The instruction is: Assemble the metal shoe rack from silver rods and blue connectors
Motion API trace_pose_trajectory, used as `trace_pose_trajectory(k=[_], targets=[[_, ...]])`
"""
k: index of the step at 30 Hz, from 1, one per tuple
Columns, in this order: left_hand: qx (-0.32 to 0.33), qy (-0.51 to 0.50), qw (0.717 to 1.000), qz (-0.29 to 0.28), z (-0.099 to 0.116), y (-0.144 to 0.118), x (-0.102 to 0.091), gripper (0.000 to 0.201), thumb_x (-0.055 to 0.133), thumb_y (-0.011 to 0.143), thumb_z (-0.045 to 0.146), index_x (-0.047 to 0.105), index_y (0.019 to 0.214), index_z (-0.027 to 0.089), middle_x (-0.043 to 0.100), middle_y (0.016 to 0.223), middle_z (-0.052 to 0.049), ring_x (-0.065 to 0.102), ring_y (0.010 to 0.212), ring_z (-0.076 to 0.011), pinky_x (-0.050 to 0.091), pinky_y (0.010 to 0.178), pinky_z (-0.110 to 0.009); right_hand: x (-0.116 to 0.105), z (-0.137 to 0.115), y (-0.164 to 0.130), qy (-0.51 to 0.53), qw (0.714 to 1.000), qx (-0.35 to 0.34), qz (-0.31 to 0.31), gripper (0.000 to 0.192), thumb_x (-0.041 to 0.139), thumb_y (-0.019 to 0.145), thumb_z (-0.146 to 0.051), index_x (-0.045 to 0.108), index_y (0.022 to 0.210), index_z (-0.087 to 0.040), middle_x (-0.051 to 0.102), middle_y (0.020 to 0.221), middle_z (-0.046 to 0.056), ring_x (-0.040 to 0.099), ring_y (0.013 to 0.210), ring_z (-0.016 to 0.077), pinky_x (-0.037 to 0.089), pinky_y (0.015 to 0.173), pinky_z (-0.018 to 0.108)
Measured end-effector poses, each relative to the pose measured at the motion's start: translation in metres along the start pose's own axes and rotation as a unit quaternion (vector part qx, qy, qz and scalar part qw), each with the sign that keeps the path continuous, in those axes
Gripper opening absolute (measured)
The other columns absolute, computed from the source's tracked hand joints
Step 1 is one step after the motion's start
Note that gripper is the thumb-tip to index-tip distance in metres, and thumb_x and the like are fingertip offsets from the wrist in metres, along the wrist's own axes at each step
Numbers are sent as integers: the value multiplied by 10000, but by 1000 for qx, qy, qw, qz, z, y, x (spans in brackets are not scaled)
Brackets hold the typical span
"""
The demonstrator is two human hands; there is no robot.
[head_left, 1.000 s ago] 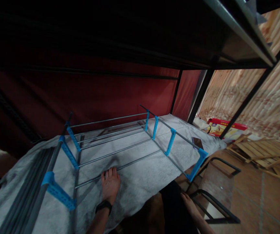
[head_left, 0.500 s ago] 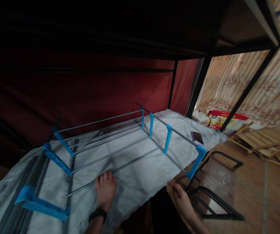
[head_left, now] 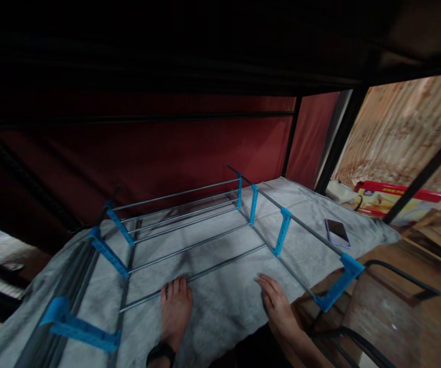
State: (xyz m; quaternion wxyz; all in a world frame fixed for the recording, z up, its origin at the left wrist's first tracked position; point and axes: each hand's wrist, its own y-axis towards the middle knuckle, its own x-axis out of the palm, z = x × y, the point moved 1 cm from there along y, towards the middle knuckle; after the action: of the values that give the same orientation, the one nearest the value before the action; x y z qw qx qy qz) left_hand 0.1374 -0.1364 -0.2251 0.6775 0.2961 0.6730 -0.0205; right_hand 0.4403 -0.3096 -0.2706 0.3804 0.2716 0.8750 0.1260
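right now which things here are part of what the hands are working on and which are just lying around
In hand:
- metal rack with blue brackets
- nearest rod, touched by the left hand
- right hand, flat on the grey blanket

Lying about:
- phone on the blanket
- red box on the floor
- black chair frame

A rack (head_left: pixel 190 232) of thin metal rods and bright blue plastic connectors lay flat on a grey blanket (head_left: pixel 224 301) spread over the bed. Its long rods ran parallel, left to right, joined at each end by crosswise rods carrying the blue connectors (head_left: pixel 282 231). The nearest rod (head_left: pixel 220 265) lay at the fingertips of the left hand (head_left: pixel 175 309), which rested palm down on the blanket. The right hand (head_left: pixel 276 301) lay flat on the blanket just short of that rod.
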Motion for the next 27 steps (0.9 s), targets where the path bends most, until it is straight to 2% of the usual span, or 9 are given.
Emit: trace_pose_trajectory(k=[4, 8, 14, 27], targets=[[-3, -5, 1000, -4, 0, -2, 1, 440, 391, 983, 122, 684, 1308, 75, 707, 1288, -198, 616, 1188, -324, 355, 1150, -534, 14, 5, 20, -32, 999, -23, -25, 459, 402, 985, -205, 709, 1324, -239, 677, 1410, 110, 619, 1340, 246, 513, 1161, 479], [-6, -6, 1000, 6, -1, -3, 6, 447, 405, 969, 114, 699, 1305, 88, 721, 1273, -194, 628, 1172, -324, 364, 1149, -553, 23, 4, 30, -76, 997, -14, -30, 440, 401, 1027, -282, 680, 1361, -219, 667, 1417, 118, 617, 1336, 268, 515, 1153, 487], [-6, 8, 1000, 14, -4, -5, 12, 465, 379, 971, 125, 708, 1299, 115, 722, 1278, -174, 625, 1184, -320, 364, 1154, -542, 29, 3, 26, -141, 988, 4, -58, 478, 400, 1052, -383, 637, 1434, -222, 622, 1496, 109, 569, 1397, 290, 472, 1180, 484], [18, 34, 999, 2, -3, -8, 8, 501, 375, 942, 46, 738, 1278, 129, 726, 1296, -168, 629, 1185, -319, 376, 1147, -566, 37, 14, 22, -168, 984, -18, -62, 489, 398, 1048, -376, 658, 1416, -187, 633, 1493, 138, 589, 1382, 339, 461, 1173, 515]])
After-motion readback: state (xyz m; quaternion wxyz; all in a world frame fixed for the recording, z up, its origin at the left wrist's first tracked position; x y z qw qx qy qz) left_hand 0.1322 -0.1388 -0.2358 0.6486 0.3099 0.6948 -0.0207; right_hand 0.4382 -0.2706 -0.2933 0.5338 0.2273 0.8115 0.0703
